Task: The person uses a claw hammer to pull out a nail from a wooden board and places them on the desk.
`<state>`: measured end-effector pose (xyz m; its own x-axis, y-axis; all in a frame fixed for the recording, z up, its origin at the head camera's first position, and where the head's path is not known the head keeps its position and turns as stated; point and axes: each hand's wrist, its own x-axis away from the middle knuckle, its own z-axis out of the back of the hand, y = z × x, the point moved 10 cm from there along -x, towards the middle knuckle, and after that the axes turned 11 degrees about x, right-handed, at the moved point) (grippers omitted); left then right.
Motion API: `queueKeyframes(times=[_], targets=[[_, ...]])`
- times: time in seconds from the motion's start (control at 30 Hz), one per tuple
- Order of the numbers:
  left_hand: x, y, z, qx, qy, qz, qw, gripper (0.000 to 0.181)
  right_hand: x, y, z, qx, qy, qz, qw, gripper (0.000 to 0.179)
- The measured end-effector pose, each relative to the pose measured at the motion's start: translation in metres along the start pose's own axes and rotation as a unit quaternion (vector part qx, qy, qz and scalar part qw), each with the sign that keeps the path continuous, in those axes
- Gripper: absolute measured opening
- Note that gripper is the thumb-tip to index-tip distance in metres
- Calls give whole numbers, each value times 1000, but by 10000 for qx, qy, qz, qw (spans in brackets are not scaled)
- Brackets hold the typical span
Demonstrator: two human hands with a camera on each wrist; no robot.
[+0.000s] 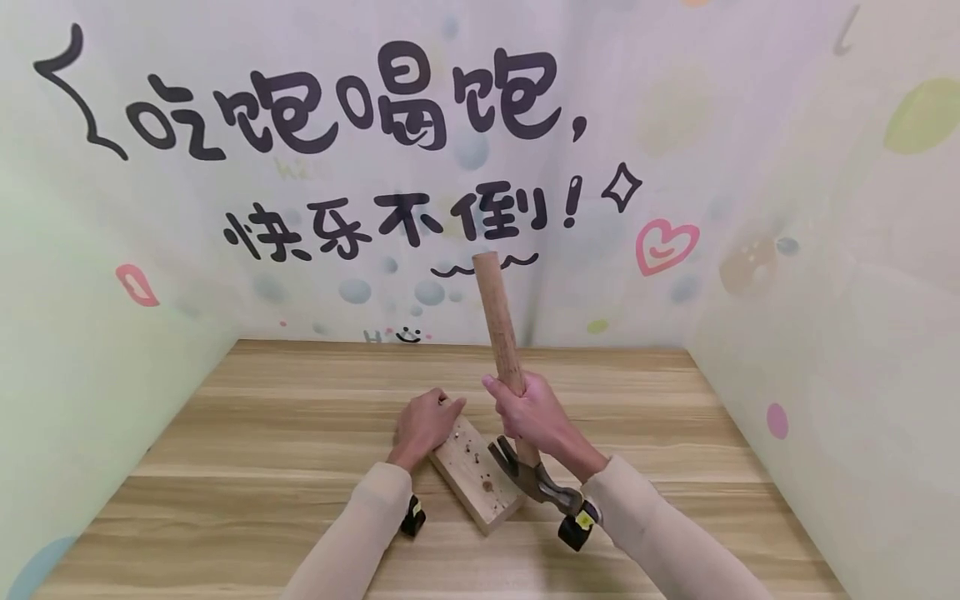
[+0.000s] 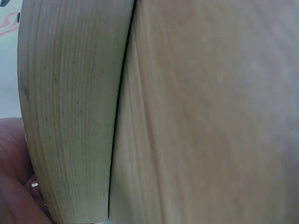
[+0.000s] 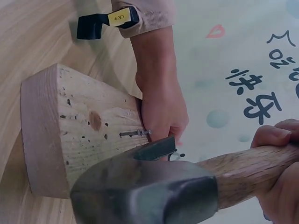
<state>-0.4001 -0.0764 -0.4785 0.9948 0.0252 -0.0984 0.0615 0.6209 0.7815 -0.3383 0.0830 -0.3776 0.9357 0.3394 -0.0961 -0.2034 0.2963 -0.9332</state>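
A pale wooden block [image 1: 462,473] lies slantwise on the table, with several nails [image 3: 129,134] standing out of its top among small holes and a dark knot [image 3: 95,120]. My left hand [image 1: 425,425] grips the block's far end. My right hand [image 1: 536,414] holds a claw hammer by its wooden handle [image 1: 497,312], close to the metal head. That handle points up and away, while the hammer head [image 1: 534,482] hangs low beside the block's right edge, claw toward the nails. In the left wrist view the block's side [image 2: 70,112] fills the left part.
The wood-grain table [image 1: 300,417] is bounded by a white back wall [image 1: 187,217] with black lettering and by side walls [image 1: 847,350]. A black wrist strap with a yellow label [image 1: 576,530] sits at the right cuff, and another [image 1: 412,515] at the left.
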Motion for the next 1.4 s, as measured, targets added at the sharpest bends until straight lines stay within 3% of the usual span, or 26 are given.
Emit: queueKeyframes(times=[0.2,0.43,0.67,0.83,1.0,1.13,1.4], targets=[[-4,1,-2,-304,73,-79,9995,37,-11,7,-16,144,-117,-401,9990,35],[-8,1,-8,-637,-42,-100,9979,44,-20,12,-37,436,-369,-467,9973,30],[-8,6,-10,-747,-87,-176,9970,44,-31,10,-40,698,-159,-344,9968,28],[-10,6,-15,-878,-167,-183,9958,41,-31,10,-33,476,223,-328,9981,25],[-10,7,-16,-947,-182,-266,9950,38,-29,9,-33,-16,325,-243,9992,17],[-10,6,-19,-994,-365,-184,9942,43,-29,11,-34,-282,422,-241,9984,16],[-12,2,-18,-1113,-509,-89,9924,47,-27,9,-37,-195,533,-331,9978,21]])
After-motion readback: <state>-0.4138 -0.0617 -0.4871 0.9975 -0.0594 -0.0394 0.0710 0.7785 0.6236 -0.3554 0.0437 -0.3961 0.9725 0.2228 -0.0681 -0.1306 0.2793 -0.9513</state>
